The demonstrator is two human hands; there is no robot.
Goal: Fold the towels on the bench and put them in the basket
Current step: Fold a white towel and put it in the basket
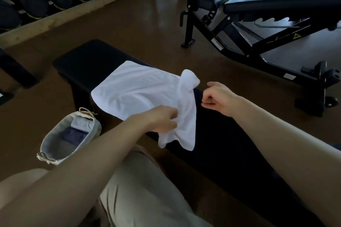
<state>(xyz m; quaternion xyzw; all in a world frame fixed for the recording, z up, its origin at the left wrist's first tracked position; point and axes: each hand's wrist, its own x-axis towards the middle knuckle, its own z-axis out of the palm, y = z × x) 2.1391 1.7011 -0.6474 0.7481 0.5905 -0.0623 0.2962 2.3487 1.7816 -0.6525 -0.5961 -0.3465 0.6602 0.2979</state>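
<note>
Towel [140, 90] on bench [84, 61], basket [55, 145] left

Bare forearms [103, 153] — no sleeves; beige shorts [144, 190] — creased cloth over thigh.

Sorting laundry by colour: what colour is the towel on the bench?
White, plain; the towel shows clearly in the head view.
</note>
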